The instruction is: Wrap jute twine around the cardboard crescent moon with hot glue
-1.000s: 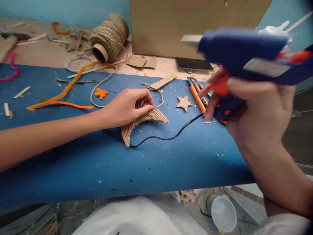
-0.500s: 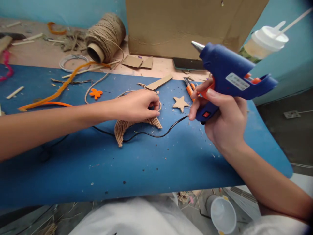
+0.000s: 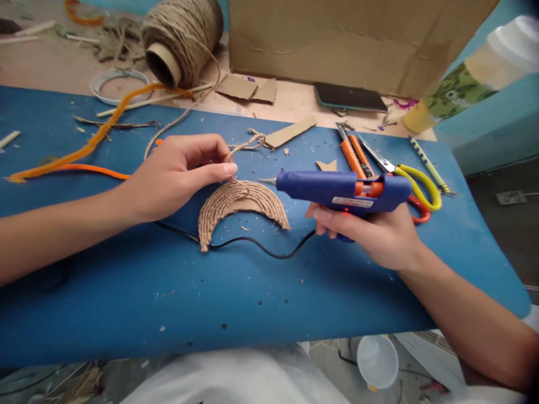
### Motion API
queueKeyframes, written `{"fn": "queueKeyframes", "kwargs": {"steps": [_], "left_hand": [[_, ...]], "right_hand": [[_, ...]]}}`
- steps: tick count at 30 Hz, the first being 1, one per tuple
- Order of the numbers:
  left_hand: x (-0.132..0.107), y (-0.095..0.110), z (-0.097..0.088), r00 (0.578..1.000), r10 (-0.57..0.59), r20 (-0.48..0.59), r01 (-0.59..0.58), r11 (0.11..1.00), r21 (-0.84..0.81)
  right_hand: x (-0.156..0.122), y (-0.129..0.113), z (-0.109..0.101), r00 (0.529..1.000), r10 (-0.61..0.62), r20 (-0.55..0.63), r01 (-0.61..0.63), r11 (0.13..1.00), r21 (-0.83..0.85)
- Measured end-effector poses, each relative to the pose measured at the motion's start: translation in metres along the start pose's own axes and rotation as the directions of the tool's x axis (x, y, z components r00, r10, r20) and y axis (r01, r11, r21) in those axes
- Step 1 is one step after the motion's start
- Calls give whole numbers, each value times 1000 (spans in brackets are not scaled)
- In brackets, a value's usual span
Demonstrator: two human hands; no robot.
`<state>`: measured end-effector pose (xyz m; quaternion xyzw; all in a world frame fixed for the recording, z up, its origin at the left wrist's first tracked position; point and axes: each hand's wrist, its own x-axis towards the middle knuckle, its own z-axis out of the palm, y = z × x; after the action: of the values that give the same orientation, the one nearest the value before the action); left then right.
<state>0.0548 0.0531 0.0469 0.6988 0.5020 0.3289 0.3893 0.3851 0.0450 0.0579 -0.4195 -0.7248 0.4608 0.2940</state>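
Note:
A cardboard crescent (image 3: 244, 210) wound with rows of twine lies on the blue mat, with bare cardboard showing along part of its inner edge. My left hand (image 3: 181, 171) pinches a strand of twine (image 3: 246, 147) just above the crescent's top. Gripped in my right hand (image 3: 374, 230) is a blue glue gun (image 3: 332, 188), held level with its metal nozzle pointing left, close to the upper edge of the crescent. A red light glows on the gun. Its black cord (image 3: 269, 252) runs left across the mat and past the crescent.
A large twine spool (image 3: 185, 39) lies at the back left, beside a tape ring (image 3: 120, 84). Cardboard scraps (image 3: 290, 132), orange cutters (image 3: 356, 151), scissors (image 3: 421, 185) and a phone (image 3: 349, 96) lie behind my right hand. A drink cup (image 3: 463, 90) stands at the back right.
My right hand has lowered the glue gun and brought it left, from upright tilt to level near the crescent. My left hand has lifted off the crescent and moved left, pinching the twine.

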Motion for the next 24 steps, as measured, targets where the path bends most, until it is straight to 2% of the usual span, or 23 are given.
{"fn": "queueKeyframes", "kwargs": {"steps": [6, 12, 19, 24], "left_hand": [[-5, -6, 1, 998, 19, -51, -24, 996, -82], [-7, -11, 5, 994, 26, -104, -47, 979, -199], [-7, -13, 6, 994, 39, -106, -61, 977, -205], [-7, -16, 7, 989, 74, -129, -101, 971, -215]], "right_hand": [[8, -3, 12, 989, -52, 140, 71, 989, -129], [8, 0, 14, 986, -80, 145, 108, 973, -202], [15, -9, 19, 980, -40, 193, 85, 969, -231], [17, -9, 21, 978, -81, 190, 128, 959, -251]]}}
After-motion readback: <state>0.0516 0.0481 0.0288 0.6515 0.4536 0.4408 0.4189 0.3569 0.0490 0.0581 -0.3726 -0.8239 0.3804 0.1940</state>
